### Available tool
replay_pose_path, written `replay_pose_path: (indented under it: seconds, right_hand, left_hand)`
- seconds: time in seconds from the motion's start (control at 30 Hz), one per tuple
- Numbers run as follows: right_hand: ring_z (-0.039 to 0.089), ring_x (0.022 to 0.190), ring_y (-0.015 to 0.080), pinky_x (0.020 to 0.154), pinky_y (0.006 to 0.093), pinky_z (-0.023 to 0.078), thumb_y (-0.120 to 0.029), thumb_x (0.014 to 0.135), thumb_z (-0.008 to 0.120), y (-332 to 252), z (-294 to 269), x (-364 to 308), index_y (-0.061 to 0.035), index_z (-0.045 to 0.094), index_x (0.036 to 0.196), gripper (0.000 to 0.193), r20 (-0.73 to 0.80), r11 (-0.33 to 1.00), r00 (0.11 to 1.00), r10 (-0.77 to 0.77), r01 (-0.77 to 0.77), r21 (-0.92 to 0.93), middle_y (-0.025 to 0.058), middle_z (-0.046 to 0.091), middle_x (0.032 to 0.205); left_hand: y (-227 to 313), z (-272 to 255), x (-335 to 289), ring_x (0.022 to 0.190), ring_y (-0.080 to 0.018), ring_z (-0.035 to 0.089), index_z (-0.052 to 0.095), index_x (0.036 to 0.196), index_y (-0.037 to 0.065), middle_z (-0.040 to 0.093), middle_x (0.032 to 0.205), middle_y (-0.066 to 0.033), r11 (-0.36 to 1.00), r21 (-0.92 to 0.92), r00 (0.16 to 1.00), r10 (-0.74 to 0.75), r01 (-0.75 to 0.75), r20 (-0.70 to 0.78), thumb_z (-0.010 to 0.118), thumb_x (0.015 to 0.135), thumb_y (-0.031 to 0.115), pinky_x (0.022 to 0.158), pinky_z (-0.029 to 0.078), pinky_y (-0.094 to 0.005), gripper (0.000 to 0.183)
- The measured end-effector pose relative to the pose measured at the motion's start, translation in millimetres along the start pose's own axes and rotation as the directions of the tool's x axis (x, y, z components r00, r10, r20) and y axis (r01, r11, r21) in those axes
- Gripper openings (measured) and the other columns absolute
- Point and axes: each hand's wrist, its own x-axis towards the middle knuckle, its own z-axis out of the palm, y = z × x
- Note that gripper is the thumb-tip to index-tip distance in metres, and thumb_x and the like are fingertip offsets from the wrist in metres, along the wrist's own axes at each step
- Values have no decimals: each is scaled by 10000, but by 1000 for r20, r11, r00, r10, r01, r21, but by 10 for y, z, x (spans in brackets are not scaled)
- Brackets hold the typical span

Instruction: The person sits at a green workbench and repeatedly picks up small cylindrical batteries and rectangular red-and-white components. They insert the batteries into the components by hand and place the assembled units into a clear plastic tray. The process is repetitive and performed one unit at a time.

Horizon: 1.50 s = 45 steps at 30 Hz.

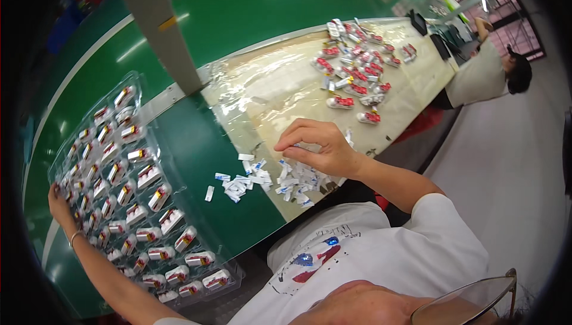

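A clear plastic tray [156,146] with rows of compartments lies at the left, many of them filled with small white, red and yellow pieces [159,197]. At its far left edge, my left hand [58,206] has its fingers curled in by one of the compartments; what they grip is too small to make out. My right hand [319,145] hovers above a scatter of small white slips with blue print [298,176]. Its thumb and forefinger come together in a pinch, and anything between them is hidden.
Farther right, a heap of similar red-and-white pieces [357,74] lies on a plastic-covered beige sheet [268,86]. A grey post [155,21] rises behind the green table [196,146]. Another person [482,74] sits at the far right, beside black items [441,46].
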Motion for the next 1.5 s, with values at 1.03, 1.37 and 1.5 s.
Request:
replay_pose_path:
  seconds: [1.03,1.37,1.5]
  right_hand:
    - [264,1413,267,1171,474,143,-587,807,624,914,-1346,-764,-176,383,1455,804,79,623,988,-133,146,-768,81,298,1532]
    - [391,1316,270,1114,460,227,-342,881,617,823,-735,-412,-154,482,1370,540,38,711,961,-273,228,-665,92,462,1395]
    - [397,1308,286,1107,479,232,-327,913,570,746,-310,-85,-132,508,1342,475,23,759,955,-295,249,-601,114,467,1389]
  left_hand:
    - [5637,-725,-3214,1473,-301,96,203,1520,106,147,1588,-130,637,-405,506,769,-655,392,438,898,644,1187,78,-462,856]
    - [6011,-1089,-3577,1440,-297,223,384,1445,83,303,1534,-126,564,-417,376,809,-713,451,414,959,529,1178,112,-464,660]
    - [5940,-1189,-3579,1343,-323,390,483,1367,55,413,1461,-144,651,-468,568,756,-598,326,481,968,437,1147,210,-474,553]
